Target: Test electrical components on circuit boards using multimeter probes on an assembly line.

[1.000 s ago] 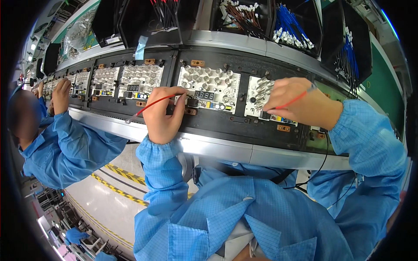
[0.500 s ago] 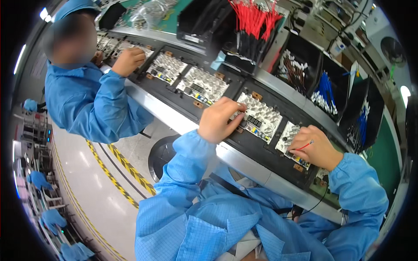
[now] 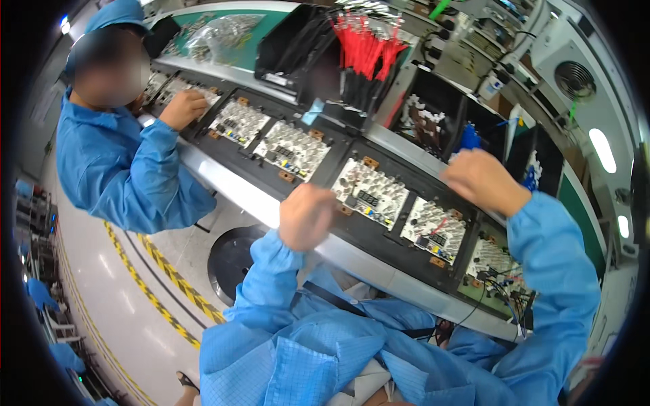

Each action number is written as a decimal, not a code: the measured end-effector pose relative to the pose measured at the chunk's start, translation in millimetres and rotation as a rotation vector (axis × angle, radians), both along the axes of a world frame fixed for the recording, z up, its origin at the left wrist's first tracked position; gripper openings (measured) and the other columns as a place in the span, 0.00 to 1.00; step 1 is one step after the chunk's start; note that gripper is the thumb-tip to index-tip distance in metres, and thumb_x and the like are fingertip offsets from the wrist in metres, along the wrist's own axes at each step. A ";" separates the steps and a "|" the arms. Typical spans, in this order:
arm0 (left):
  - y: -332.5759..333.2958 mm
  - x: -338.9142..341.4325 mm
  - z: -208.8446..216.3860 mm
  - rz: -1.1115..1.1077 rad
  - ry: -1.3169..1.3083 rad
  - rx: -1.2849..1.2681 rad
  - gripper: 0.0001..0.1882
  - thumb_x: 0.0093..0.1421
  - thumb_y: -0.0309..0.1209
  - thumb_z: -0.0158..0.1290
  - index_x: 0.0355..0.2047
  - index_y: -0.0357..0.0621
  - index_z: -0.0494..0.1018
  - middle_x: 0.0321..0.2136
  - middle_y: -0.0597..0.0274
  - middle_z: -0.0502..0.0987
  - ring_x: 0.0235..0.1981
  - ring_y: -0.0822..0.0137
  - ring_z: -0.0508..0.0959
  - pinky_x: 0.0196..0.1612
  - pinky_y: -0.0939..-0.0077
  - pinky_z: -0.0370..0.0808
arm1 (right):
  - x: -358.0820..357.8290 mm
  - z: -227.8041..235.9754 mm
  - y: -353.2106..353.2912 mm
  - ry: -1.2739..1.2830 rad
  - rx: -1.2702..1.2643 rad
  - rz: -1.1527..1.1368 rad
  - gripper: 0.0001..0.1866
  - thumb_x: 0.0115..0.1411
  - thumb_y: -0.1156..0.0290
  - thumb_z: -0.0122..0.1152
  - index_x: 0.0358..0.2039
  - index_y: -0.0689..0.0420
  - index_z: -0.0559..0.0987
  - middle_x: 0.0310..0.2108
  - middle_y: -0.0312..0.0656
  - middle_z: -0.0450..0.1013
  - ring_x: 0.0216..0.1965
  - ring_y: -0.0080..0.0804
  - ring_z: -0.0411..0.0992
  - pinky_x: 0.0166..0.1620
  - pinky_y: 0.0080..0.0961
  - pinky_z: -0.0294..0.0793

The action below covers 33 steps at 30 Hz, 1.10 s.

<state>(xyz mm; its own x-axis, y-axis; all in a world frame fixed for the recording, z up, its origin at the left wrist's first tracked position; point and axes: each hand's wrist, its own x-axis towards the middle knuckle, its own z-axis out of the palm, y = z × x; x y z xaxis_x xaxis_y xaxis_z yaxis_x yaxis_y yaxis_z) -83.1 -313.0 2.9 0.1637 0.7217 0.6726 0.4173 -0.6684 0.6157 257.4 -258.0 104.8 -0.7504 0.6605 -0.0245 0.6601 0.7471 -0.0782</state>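
My left hand (image 3: 306,215) hovers over the front rail, beside a white circuit board (image 3: 371,196) with a dark digit display; its fingers are blurred. My right hand (image 3: 489,181) is raised near the black bins at the far right. Motion smears its fingertips, so I cannot tell what, if anything, they hold. Below it, a second circuit board (image 3: 433,231) sits in the black carrier. A short red wire (image 3: 439,227) stands or lies on that board. Farther right, another board (image 3: 493,260) has dark wires running off it, partly under my right arm.
A co-worker in blue (image 3: 128,155) works at the left over more boards (image 3: 294,150) on the line. Black bins behind hold red wires (image 3: 369,51), brown wires (image 3: 423,122) and blue wires (image 3: 468,139). A metal rail (image 3: 365,262) edges the front; a round black stool (image 3: 233,260) stands below.
My right hand has left the board and risen toward the bins; the red wire it held is now on the board. My left hand has drawn back from its board. The view has shifted.
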 end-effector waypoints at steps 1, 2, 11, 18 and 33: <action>-7.1 -1.3 -2.3 -0.024 0.019 -0.001 0.11 0.48 0.13 0.50 0.32 0.38 0.74 0.21 0.59 0.70 0.20 0.65 0.71 0.23 0.76 0.67 | 5.4 -2.0 15.1 0.012 0.022 -0.015 0.08 0.52 0.71 0.60 0.35 0.53 0.79 0.30 0.40 0.73 0.37 0.41 0.70 0.41 0.37 0.68; -12.5 -0.2 -5.5 -0.048 0.012 0.004 0.12 0.47 0.13 0.50 0.32 0.38 0.74 0.20 0.58 0.71 0.19 0.65 0.71 0.22 0.76 0.67 | 8.5 -8.0 31.4 -0.031 -0.003 -0.099 0.08 0.54 0.70 0.58 0.34 0.53 0.79 0.32 0.41 0.74 0.38 0.42 0.71 0.43 0.38 0.69; -24.8 4.1 -14.2 -0.004 0.061 -0.100 0.11 0.45 0.15 0.53 0.30 0.39 0.75 0.18 0.60 0.70 0.16 0.65 0.71 0.20 0.74 0.66 | -6.9 -105.6 140.7 -0.400 -0.067 -0.459 0.24 0.60 0.50 0.50 0.36 0.61 0.79 0.33 0.50 0.77 0.37 0.52 0.75 0.42 0.44 0.73; -20.8 -4.1 -12.3 -0.130 0.039 -0.018 0.12 0.42 0.16 0.53 0.29 0.41 0.76 0.17 0.60 0.68 0.16 0.62 0.69 0.19 0.71 0.65 | -13.7 -134.5 171.0 -0.398 -0.230 -0.666 0.26 0.58 0.50 0.52 0.41 0.63 0.79 0.42 0.56 0.75 0.45 0.49 0.74 0.48 0.41 0.71; -21.7 -7.2 -14.4 -0.106 0.051 -0.043 0.10 0.43 0.16 0.52 0.28 0.39 0.75 0.17 0.60 0.69 0.16 0.65 0.70 0.19 0.73 0.65 | 1.5 -70.4 163.1 -0.162 0.038 -0.689 0.14 0.54 0.61 0.56 0.34 0.56 0.81 0.37 0.50 0.77 0.41 0.48 0.75 0.44 0.44 0.74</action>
<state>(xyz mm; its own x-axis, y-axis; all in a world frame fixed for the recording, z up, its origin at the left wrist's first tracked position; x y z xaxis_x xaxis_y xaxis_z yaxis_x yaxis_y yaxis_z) -90.3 -334.6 -11.5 0.2736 0.7268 0.6300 0.3775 -0.6836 0.6246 258.9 -94.8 34.4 -0.1508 0.9862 -0.0679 0.9846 0.1560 0.0790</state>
